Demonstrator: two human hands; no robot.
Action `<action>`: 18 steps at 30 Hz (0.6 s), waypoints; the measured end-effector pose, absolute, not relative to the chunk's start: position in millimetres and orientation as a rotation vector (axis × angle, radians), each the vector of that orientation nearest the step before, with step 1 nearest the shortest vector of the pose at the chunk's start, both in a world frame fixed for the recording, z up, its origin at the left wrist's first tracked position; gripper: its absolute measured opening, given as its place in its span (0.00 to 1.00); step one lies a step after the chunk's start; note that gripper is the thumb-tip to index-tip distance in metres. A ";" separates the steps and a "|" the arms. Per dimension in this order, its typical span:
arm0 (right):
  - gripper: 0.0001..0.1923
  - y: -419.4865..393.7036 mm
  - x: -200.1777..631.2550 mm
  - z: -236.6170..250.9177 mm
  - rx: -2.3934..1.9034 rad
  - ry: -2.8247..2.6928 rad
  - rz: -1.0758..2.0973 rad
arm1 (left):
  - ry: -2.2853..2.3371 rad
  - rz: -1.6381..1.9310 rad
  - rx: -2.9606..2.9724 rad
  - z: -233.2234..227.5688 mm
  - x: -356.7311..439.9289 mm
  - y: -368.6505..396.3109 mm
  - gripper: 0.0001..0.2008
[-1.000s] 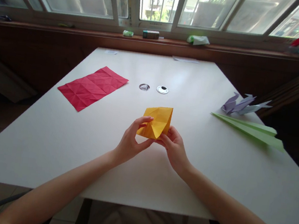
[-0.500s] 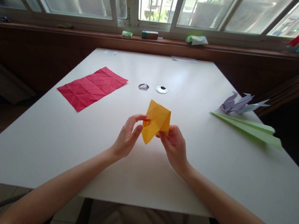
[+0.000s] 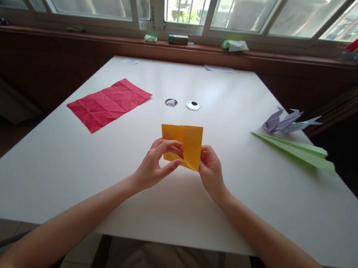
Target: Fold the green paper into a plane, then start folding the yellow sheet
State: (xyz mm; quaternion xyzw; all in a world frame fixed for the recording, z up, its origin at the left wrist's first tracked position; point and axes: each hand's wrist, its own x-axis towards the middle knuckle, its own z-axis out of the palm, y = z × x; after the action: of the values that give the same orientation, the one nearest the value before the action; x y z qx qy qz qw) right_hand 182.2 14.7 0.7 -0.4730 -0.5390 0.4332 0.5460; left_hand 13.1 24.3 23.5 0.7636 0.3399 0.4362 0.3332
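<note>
A folded square of yellow origami paper is held up above the middle of the table, one flat face towards me. My right hand grips its right edge, the fingers partly hidden behind the paper. In front of the lower left part of the paper is my left hand. Its thumb and fingertips come close together at a crease in the lower middle, where a flap bends slightly. What lies between those fingertips is hard to make out.
On the white table a creased red paper sheet lies at left. A green paper plane and purple folded paper figures are at right. Two round metal-rimmed inserts sit beyond my hands. Small packets lie on the windowsill.
The yellow paper has gone from a tilted shape with a corner pointing down to a flat, roughly square face. My left fingers have moved right across its front.
</note>
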 end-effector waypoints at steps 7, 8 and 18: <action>0.13 14.6 180.1 1.0 -1.053 -1.245 1.158 | 0.928 1.213 2.157 23.0 14.6 22.9 0.22; 0.13 13.9 179.7 1.6 -1.051 -1.260 1.154 | 0.925 1.227 2.176 22.3 15.4 22.2 0.22; 0.14 11.4 178.9 1.2 -1.029 -1.303 1.130 | 0.984 1.249 2.089 19.2 18.5 18.7 0.19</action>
State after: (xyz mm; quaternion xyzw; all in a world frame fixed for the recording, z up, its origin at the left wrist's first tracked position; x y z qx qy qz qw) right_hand 178.9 11.4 1.2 -0.4321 -0.5474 0.4748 0.5368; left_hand 18.5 18.7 19.2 0.7693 0.3624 0.4600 0.2553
